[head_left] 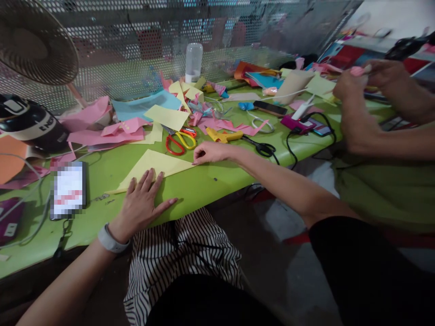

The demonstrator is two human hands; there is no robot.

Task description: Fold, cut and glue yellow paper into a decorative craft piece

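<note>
Black sleeve (360,262), cut off, left hand (144,199) splayed on paper (152,165) near table (197,188) edge, right hand (211,153) seemingly pinching paper's tip.

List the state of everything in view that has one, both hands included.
Left hand: spread flat, pressing on paper
Right hand: pinching paper's corner
Folded yellow paper: folded to a rough triangle
Scissors: lying down; blades partly hidden, open or shut unclear
Yellow glue gun: lying down, unheld; power state unclear
Lit phone: screen on
Purple power block: plugs inserted
Clear bottle: upright
Fan: running or not, unclear
</note>
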